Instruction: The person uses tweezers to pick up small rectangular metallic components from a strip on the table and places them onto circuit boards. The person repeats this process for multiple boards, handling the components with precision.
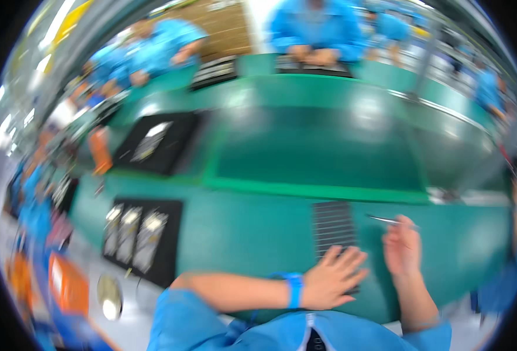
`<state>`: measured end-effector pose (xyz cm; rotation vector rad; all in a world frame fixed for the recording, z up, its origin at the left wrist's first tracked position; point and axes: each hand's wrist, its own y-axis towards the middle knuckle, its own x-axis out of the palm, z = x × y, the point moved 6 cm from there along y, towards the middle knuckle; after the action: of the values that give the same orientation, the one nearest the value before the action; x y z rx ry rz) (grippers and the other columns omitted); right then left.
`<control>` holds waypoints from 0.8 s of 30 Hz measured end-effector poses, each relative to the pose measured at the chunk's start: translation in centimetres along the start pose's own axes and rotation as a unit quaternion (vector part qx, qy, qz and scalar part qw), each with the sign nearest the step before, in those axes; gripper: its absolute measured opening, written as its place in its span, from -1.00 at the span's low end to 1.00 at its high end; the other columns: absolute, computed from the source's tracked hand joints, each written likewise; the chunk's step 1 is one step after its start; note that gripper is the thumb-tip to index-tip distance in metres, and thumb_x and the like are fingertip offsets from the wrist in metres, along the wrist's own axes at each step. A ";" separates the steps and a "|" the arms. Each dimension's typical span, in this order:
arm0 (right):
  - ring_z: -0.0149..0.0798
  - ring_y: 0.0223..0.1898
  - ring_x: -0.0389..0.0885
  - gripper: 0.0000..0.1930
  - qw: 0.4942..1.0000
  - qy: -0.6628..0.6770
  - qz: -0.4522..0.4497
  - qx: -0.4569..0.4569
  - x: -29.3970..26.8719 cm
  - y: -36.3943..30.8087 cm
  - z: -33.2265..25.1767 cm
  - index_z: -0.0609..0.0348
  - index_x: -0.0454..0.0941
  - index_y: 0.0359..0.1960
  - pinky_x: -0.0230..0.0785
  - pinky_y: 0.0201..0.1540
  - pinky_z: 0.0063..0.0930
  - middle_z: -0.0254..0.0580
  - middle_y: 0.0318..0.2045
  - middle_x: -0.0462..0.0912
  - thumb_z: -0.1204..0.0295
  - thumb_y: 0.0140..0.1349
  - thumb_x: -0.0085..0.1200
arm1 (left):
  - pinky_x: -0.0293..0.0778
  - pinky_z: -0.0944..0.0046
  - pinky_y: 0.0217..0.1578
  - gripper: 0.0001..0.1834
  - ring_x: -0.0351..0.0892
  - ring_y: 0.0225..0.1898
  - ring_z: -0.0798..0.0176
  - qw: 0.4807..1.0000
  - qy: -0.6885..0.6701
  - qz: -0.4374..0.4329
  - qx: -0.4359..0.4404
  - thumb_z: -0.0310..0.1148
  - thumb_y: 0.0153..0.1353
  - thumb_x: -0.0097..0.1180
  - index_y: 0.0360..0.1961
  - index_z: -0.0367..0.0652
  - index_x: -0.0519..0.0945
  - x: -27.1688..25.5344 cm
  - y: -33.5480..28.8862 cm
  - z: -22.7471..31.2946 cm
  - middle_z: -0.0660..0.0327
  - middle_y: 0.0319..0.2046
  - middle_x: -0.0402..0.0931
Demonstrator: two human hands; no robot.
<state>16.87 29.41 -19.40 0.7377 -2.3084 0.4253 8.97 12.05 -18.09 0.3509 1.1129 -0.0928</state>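
My left hand (335, 277) lies flat with its fingers spread over the near end of a dark slotted tray (334, 223), which has pale lines across it. A blue band (295, 291) circles that wrist. To the right of the tray, my right hand (403, 245) is closed around a pair of tweezers (382, 219), whose thin tip points left above the green tabletop (246, 234). The picture is smeared by motion, so the tray's small contents cannot be made out.
At the left, a black mat (167, 240) bears several silvery flat parts. Another black mat (179, 143) with a part on it lies farther back. A raised green-edged panel (323, 190) spans the middle. Across the table, a person in blue (317, 29) works at a dark tray.
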 end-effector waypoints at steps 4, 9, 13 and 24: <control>-0.55 -0.47 0.39 -0.82 1.000 0.022 -0.019 0.006 -2.0 0.0 -0.5 0.21 0.44 -0.12 0.24 -0.47 -0.72 -0.33 -0.38 0.50 0.38 0.38 -0.09 | -0.14 -0.35 0.26 -0.23 -0.12 0.38 -0.25 0.998 -0.031 0.052 0.024 -0.03 0.13 0.11 0.24 -0.29 0.22 -0.6 -0.1 0.4 -0.27 0.32 -0.06; -0.55 -0.54 0.35 -0.80 1.000 -0.003 -0.003 -0.022 -1.2 0.2 -0.7 0.16 0.45 -0.15 0.17 -0.53 -0.70 -0.32 -0.47 0.50 0.32 0.42 -0.16 | -0.18 -0.32 0.29 -0.28 -0.21 0.40 -0.27 0.993 -0.062 0.087 0.053 -0.07 0.13 0.13 0.21 -0.31 0.25 -0.4 -0.7 1.3 -0.29 0.32 -0.08; -0.55 -0.54 0.36 -0.83 0.999 -0.019 0.009 -0.033 -1.2 0.6 -1.3 0.15 0.43 -0.17 0.16 -0.54 -0.68 -0.32 -0.50 0.50 0.34 0.40 -0.12 | -0.16 -0.27 0.31 -0.34 -0.19 0.39 -0.25 0.994 -0.074 0.066 0.050 -0.15 0.13 0.14 0.16 -0.32 0.29 0.2 0.1 0.9 -0.27 0.31 -0.05; -0.47 -0.63 0.43 -0.88 0.999 -0.038 0.032 0.003 1.3 0.4 -1.2 0.06 0.38 -0.26 0.21 -0.57 -0.64 -0.24 -0.56 0.56 0.34 0.32 0.00 | -0.03 -0.23 0.28 -0.44 -0.07 0.38 -0.17 0.987 -0.113 0.108 0.048 -0.40 0.10 0.17 0.15 -0.22 0.34 -1.7 0.8 0.5 -0.15 0.31 0.02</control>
<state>16.41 29.76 -17.71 0.6958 -2.4081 0.4390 8.85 12.45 -16.18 0.5312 0.8427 0.0065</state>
